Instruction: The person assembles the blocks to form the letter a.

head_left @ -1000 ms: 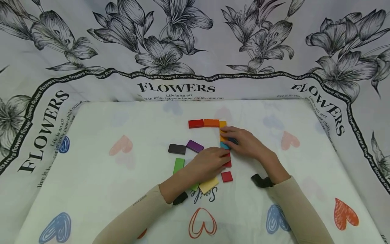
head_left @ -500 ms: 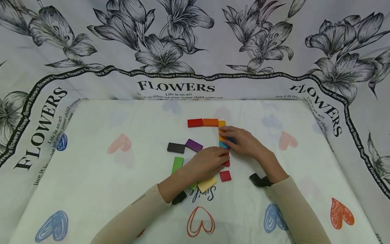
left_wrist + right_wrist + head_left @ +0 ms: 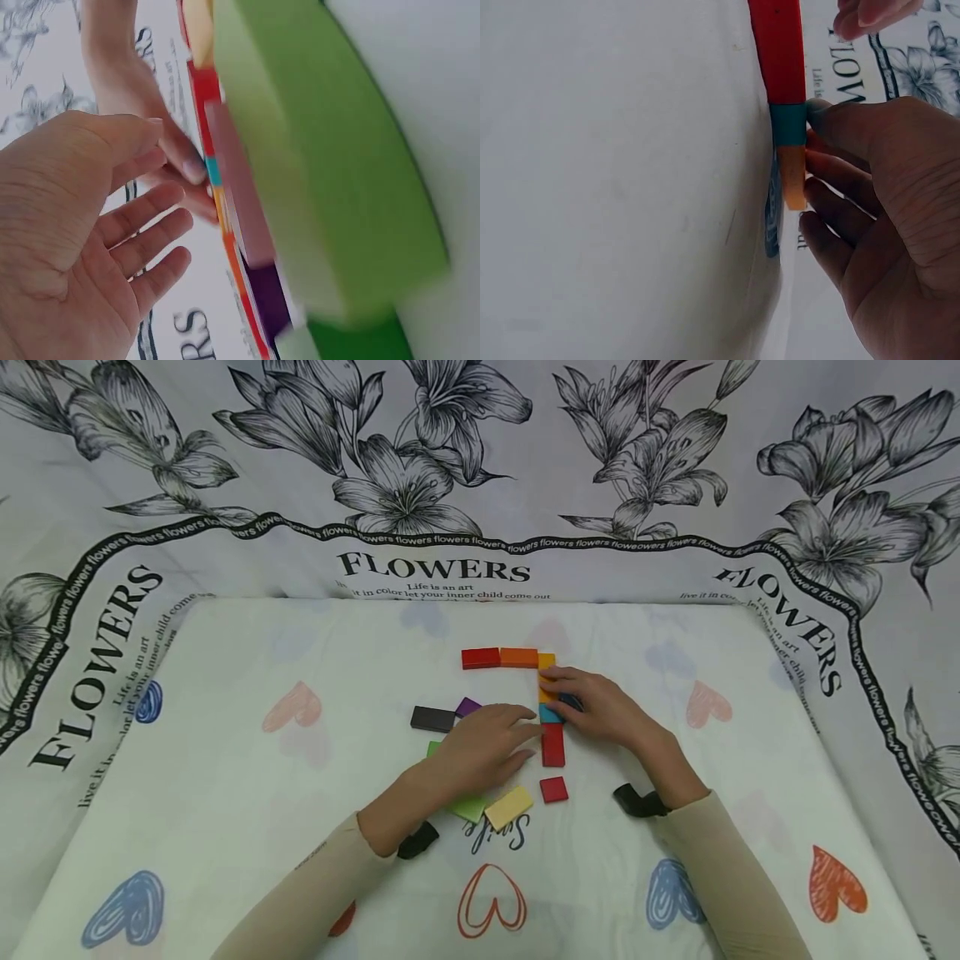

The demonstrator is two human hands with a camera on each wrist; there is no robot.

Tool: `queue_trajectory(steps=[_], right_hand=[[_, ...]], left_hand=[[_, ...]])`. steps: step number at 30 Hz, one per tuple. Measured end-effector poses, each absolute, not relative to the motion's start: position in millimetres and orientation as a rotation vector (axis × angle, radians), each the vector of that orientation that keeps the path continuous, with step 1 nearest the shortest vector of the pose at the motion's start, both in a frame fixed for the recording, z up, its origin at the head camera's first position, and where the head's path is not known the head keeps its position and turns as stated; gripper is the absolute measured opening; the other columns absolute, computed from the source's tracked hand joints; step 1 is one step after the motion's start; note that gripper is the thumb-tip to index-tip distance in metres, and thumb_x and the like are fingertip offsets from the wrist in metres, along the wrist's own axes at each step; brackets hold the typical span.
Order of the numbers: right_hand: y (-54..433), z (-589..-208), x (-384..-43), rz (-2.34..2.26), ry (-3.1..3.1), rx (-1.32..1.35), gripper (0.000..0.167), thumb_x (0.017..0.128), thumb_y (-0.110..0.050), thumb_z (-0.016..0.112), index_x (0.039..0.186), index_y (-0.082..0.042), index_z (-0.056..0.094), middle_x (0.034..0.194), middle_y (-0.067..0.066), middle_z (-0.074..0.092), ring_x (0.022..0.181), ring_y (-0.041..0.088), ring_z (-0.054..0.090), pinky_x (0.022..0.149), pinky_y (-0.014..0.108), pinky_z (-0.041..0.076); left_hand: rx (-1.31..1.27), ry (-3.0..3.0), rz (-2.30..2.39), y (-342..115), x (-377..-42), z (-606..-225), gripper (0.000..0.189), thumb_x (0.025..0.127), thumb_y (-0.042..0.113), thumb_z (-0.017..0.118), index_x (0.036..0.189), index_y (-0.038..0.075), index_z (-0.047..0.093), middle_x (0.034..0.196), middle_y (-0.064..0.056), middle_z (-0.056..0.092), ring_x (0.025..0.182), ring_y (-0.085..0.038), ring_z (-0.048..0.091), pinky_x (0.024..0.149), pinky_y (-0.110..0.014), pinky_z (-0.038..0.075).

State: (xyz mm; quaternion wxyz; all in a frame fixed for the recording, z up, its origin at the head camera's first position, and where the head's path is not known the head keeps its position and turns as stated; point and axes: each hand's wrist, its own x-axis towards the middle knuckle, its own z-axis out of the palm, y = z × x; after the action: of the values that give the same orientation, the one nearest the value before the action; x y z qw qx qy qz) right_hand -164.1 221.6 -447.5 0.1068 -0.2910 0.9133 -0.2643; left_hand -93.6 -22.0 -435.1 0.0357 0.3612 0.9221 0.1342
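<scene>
Flat coloured blocks form a bent row: a red block (image 3: 480, 658), an orange block (image 3: 518, 657), a yellow-orange block (image 3: 547, 662), a blue piece (image 3: 550, 713) and another red block (image 3: 552, 745). My right hand (image 3: 606, 710) rests against the row, fingers on the yellow-orange block and thumb at the blue piece. Relaxed and holding nothing, my left hand (image 3: 480, 747) hovers just left of the lower red block. Around it lie a dark grey block (image 3: 432, 719), a purple block (image 3: 468, 707), a light green block (image 3: 468, 809) and a pale yellow block (image 3: 509, 808). A pink block (image 3: 241, 187) shows in the left wrist view.
A small red square block (image 3: 554, 789) lies below the row, apart from it. The white cloth (image 3: 360, 652) is printed with hearts. Black bands (image 3: 640, 801) sit at both wrists. Behind hangs or lies a flower-printed cloth (image 3: 465, 460).
My left hand has drawn back to the left from the lower red block, uncovering it, and now hides more of the purple and green blocks. My right hand stays in place.
</scene>
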Motion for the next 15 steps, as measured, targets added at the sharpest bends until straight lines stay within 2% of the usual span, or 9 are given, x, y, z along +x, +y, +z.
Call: queue_trajectory(steps=[15], right_hand=[[223, -449, -165, -0.758, 2.694, -0.852, 0.044, 0.103, -0.022, 0.070, 0.144, -0.008, 0.066, 0.159, 0.008, 0.057, 0.152, 0.033, 0.049, 0.124, 0.053, 0.043]], left_hand=[[0.840, 2.878, 0.588, -60, -111, -434, 0.040, 0.101, 0.027, 0.072, 0.139, 0.017, 0.070, 0.144, -0.005, 0.067, 0.136, -0.024, 0.062, 0.118, -0.044, 0.051]])
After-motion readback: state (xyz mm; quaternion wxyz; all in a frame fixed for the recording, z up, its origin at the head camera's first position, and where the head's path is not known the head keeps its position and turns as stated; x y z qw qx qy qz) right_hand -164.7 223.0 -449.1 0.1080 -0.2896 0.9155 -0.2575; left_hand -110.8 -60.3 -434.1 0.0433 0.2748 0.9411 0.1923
